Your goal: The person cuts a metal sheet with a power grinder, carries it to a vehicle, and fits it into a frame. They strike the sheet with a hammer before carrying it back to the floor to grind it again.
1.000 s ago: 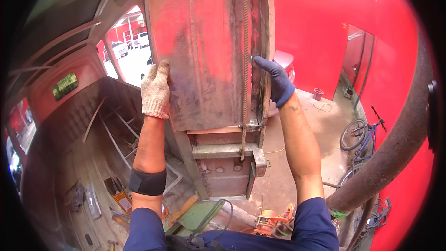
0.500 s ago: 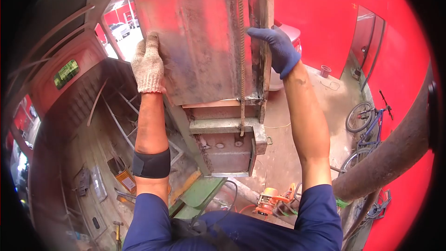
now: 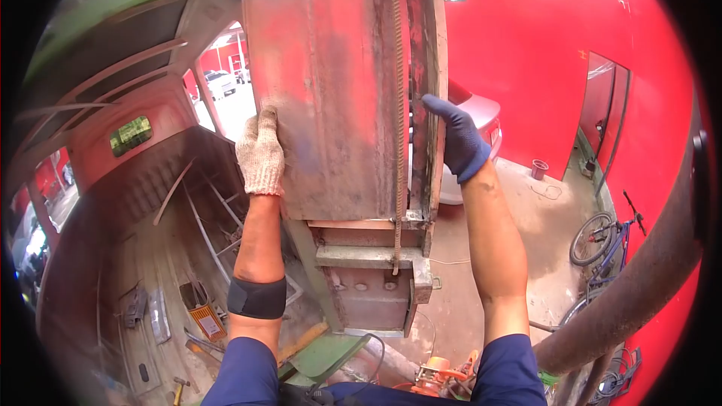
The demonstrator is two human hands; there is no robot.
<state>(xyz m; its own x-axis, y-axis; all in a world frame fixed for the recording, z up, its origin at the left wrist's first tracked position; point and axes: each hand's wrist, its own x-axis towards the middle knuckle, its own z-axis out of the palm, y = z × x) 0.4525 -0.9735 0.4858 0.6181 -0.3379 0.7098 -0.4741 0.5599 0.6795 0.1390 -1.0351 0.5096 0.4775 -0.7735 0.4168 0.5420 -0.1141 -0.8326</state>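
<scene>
A tall metal panel, with worn grey and reddish patches, stands upright in front of me. My left hand, in a knitted beige glove, holds its left edge, with the fingers mostly hidden behind it. On the other side, my right hand, in a blue glove, is at the metal frame, thumb pointing up and left, other fingers largely hidden. A ribbed rod runs vertically over the panel's right part. Below the panel are a metal ledge and a lower box section.
At left lies a vehicle bed with a yellow box, a hammer and metal strips. A thick pipe crosses at right, near a bicycle. An orange tool and green metal piece are below.
The view has tilted upward, so the panel, both hands and the surroundings appear lower and slightly to the right. My hands stay at the panel and its frame.
</scene>
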